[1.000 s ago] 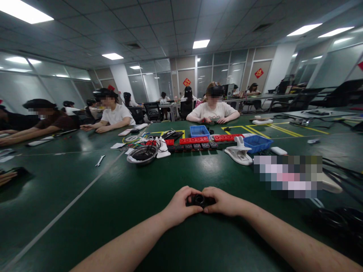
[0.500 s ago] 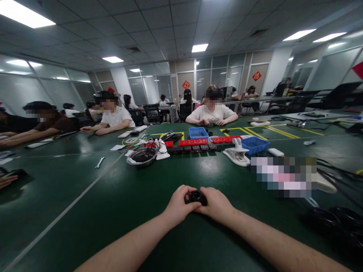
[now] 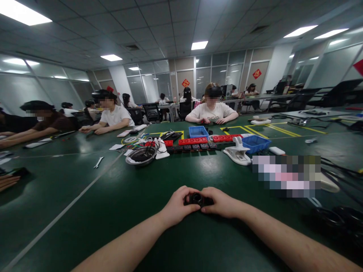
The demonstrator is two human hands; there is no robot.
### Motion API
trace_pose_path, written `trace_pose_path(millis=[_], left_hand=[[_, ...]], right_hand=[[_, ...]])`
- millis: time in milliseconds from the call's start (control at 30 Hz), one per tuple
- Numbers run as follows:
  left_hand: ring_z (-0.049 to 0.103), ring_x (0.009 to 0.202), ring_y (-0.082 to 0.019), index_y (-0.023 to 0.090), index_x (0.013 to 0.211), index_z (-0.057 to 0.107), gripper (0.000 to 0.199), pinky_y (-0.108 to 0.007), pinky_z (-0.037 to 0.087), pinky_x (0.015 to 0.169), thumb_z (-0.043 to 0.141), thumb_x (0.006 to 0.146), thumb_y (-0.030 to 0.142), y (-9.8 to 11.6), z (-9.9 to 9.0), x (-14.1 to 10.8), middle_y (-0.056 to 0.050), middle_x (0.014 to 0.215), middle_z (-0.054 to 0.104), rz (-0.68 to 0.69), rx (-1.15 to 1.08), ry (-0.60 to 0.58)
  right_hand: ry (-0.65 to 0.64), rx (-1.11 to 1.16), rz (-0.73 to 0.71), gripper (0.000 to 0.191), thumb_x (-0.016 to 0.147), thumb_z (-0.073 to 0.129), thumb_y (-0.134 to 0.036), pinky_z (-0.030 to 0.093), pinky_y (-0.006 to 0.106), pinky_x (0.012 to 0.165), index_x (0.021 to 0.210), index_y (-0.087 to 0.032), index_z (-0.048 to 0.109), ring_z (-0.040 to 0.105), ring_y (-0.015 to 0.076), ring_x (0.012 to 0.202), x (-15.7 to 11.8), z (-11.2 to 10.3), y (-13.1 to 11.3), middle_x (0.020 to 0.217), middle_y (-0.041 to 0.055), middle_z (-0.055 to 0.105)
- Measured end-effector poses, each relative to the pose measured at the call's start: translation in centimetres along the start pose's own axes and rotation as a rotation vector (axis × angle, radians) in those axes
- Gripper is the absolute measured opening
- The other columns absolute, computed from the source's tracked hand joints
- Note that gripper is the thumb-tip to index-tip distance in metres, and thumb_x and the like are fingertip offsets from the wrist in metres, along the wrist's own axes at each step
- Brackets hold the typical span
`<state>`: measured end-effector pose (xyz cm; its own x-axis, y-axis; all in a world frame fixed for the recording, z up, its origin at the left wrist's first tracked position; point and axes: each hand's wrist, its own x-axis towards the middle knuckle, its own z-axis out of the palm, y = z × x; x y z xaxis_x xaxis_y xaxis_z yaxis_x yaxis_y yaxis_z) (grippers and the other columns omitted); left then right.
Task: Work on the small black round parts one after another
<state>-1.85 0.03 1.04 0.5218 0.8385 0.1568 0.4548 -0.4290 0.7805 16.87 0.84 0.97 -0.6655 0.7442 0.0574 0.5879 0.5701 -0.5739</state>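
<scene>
A small black part with a round ring [image 3: 196, 198] is held between my two hands, low over the green table [image 3: 136, 196]. My left hand [image 3: 179, 206] grips its left side, thumb in front and fingers curled behind. On the right side, my right hand [image 3: 219, 203] closes on the same part, with its thumb near the left thumb. The fingers cover much of the part, so its full shape is hidden.
Beyond my hands stand a metal bowl [image 3: 141, 156], red power strips [image 3: 193, 141], a white clamp [image 3: 237, 153] and blue trays [image 3: 255, 143]. A wrench [image 3: 98, 162] lies left. Black round items [image 3: 330, 217] sit at right. People sit across the table and at left.
My right hand has shifted slightly right, its fingers a little further from the ring. More of the black part now shows between my hands.
</scene>
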Motion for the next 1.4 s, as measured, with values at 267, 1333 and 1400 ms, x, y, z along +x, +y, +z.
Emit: trace_pose_path(millis=[267,1333,1400], left_hand=[[0.042,0.067,-0.012,0.022,0.097,0.056,0.033,-0.022,0.034,0.060,0.062,0.065,0.025,-0.1,0.1,0.0,0.001,0.076,0.044,0.001,0.001,0.004],[0.041,0.065,-0.011,0.019,0.092,0.056,0.034,-0.021,0.034,0.058,0.066,0.061,0.025,-0.1,0.0,0.0,0.001,0.076,0.045,-0.017,-0.021,-0.021],[0.041,0.065,-0.011,0.019,0.093,0.056,0.034,-0.021,0.034,0.058,0.066,0.060,0.025,-0.1,0.1,0.0,0.001,0.076,0.045,-0.014,-0.020,-0.017]], right_hand=[[0.018,0.045,-0.018,0.014,0.069,0.057,-0.024,0.034,0.022,0.060,0.079,-0.015,0.055,0.047,0.0123,0.068,-0.1,0.2,0.4,0.073,-0.0009,0.052],[0.006,0.033,0.010,0.022,0.065,0.061,-0.027,0.036,0.023,0.064,0.084,-0.016,0.056,0.048,0.0146,0.074,-0.1,0.0,0.0,0.080,0.0005,0.053],[0.006,0.035,0.002,0.021,0.066,0.061,-0.027,0.035,0.023,0.064,0.083,-0.016,0.056,0.048,0.0144,0.074,-0.1,0.1,0.0,0.079,0.0004,0.053]])
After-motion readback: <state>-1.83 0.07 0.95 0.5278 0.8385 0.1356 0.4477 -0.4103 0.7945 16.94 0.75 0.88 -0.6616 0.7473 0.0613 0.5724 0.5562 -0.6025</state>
